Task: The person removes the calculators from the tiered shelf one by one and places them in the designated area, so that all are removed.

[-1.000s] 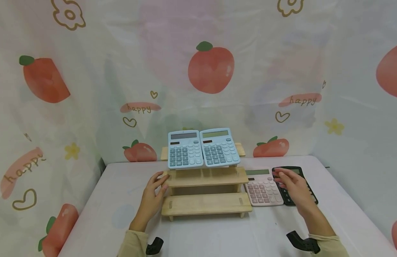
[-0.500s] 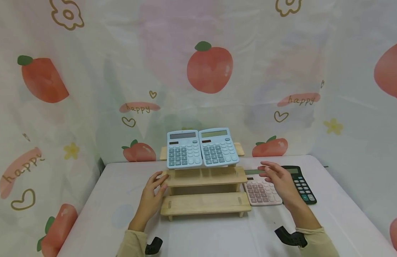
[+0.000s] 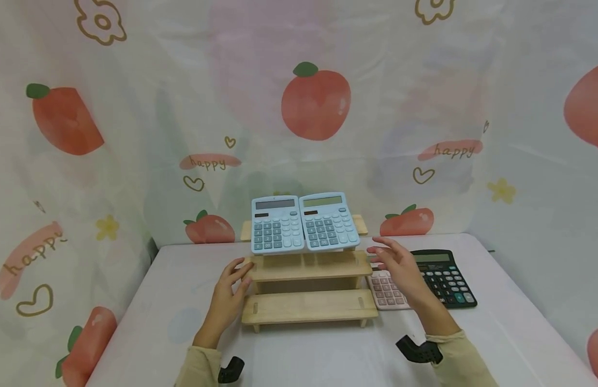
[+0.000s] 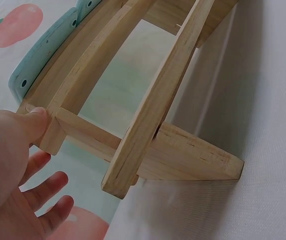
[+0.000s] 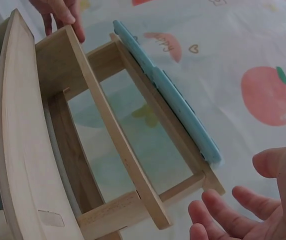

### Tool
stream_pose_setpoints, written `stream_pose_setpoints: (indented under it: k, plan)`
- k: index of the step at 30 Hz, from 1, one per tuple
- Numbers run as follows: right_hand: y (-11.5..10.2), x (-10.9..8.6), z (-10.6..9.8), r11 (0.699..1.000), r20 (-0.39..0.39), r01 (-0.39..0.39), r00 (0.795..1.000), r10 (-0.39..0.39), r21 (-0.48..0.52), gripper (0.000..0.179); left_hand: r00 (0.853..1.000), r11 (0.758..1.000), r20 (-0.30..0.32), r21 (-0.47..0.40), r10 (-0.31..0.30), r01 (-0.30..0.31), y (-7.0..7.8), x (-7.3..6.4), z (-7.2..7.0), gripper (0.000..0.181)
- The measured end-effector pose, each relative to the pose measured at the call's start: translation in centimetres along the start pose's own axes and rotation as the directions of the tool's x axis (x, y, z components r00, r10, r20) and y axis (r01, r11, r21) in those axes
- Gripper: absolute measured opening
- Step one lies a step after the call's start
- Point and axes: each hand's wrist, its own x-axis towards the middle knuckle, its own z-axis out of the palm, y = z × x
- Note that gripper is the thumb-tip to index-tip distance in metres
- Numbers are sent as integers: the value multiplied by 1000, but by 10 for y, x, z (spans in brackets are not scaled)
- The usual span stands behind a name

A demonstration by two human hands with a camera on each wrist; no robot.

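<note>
A three-tiered wooden display rack [image 3: 308, 309] stands at mid table. Two light-blue calculators, a left one [image 3: 278, 226] and a right one [image 3: 329, 221], lean side by side on its top tier. My left hand [image 3: 226, 296] holds the left end of the middle shelf, thumb against the board [image 4: 78, 90]. Off the rack's right side hovers my right hand [image 3: 400, 271], fingers spread loosely and holding nothing. In the right wrist view its fingertips come near the rack's end without visible contact. The right hand partly covers a pink calculator [image 3: 387, 293] on the table.
Right of the pink calculator lies a black calculator [image 3: 448, 279]. The white-covered table [image 3: 299, 360] meets a fruit-printed cloth backdrop [image 3: 221, 107] behind and at both sides.
My right hand has moved left from over the black calculator, past the pink one, toward the rack. The left hand stays on the shelf end; the calculators have not moved.
</note>
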Motion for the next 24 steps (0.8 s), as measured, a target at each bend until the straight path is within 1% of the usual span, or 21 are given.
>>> stream_pose_setpoints:
  k: [5,13,19,24]
  plan:
    - [-8,7,6,999,8,-8,1000,8,39,49,1000,1000,2,-2,-13,13,0,1,0,38]
    - [-12,16,12,998,22,-19,1000,18,52,49,1000,1000,6,-4,-12,12,-2,1,1,39]
    - [-15,20,15,997,36,-41,999,39,65,51,1000,1000,3,-7,-13,13,-2,0,1,38]
    - [-18,23,17,990,48,-71,997,66,124,53,1000,1000,10,-7,-18,18,-2,1,1,38]
